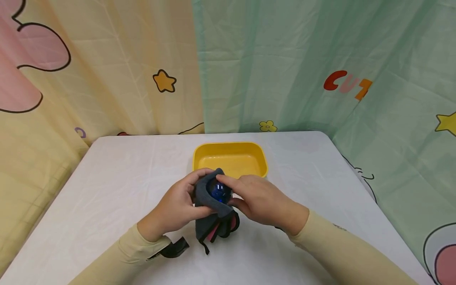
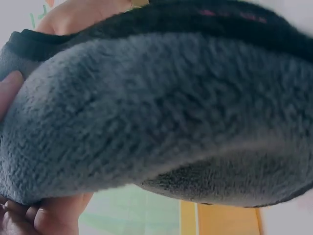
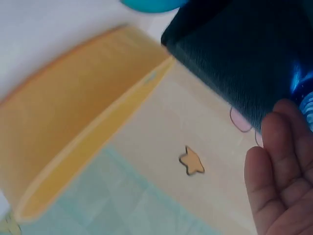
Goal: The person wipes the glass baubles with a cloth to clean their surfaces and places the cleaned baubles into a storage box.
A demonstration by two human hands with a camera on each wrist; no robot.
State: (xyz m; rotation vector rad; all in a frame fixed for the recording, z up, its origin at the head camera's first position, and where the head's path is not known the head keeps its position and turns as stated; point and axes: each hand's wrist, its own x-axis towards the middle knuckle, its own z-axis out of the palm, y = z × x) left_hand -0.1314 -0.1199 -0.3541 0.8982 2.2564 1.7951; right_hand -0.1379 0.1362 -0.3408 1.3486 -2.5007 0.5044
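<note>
Just in front of the yellow tray, my left hand (image 1: 178, 206) grips a dark grey fleece piece (image 1: 210, 198), thumb on the near side and fingers round the far side. Its plush inner face fills much of the left wrist view, and black straps with a bit of pink hang below it in the head view. A glossy dark blue round thing (image 1: 221, 192) sits in the fleece's curved opening. My right hand (image 1: 263, 200) holds this blue thing at its right side between thumb and fingers. Fleece hides its left part; its exact kind cannot be told.
The yellow tray (image 1: 231, 145) stands on the white-covered table (image 1: 117, 190), beyond both hands. Printed curtains (image 1: 249, 71) close in the back and sides. A black strap (image 1: 174, 248) sticks out by the left sleeve. In the right wrist view, a teal curved thing (image 3: 151, 4) shows at the top.
</note>
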